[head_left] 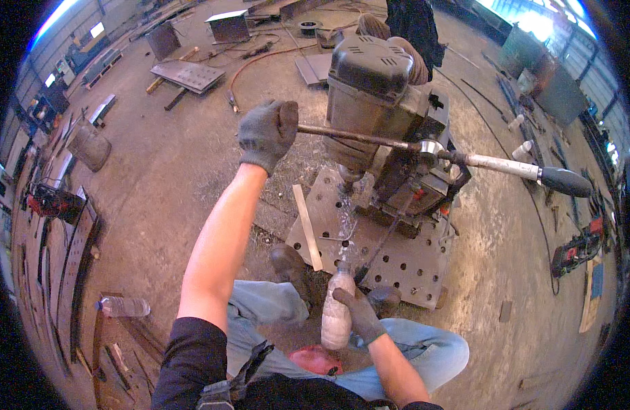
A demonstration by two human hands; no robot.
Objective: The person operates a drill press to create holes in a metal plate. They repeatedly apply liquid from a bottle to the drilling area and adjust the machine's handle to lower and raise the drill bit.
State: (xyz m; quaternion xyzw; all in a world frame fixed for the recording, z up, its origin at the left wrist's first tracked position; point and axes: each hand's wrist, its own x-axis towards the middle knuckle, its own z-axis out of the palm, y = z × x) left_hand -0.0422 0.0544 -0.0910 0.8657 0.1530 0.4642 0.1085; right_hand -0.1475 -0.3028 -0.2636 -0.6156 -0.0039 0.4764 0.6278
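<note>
Left hand: up high goes the gloved left hand (267,133), fist closed around the near end of the long lever (359,137), just left of the drill (369,65).
Lever: it runs across the drill's front and out to the right, where its black handle (565,182) sits with no hand on it.
Right hand: down low, the gloved right hand (361,316) is wrapped around the bottle (337,318), thumb across its side.
Bottle: between the knees, pale and milky, neck end pointing up the plate (427,275) towards the drill; whether it is being squeezed, I cannot tell.
Plate: flat on the floor, full of round holes, the drill standing on its far part, white wet spots in a trail between bottle and bit (349,179).
On the plate: a wooden strip (307,227) over the left edge, and a small bent key (342,238) near the wet trail.
Step in hand: looks like drilling, one hand working the lever, the other ready to wet the cut; how deep the bit sits, I cannot make out.
Next move: it seems to call for even pressure on the lever, the bottle's neck aimed at the bit, and the right glove well clear of anything spinning.
</note>
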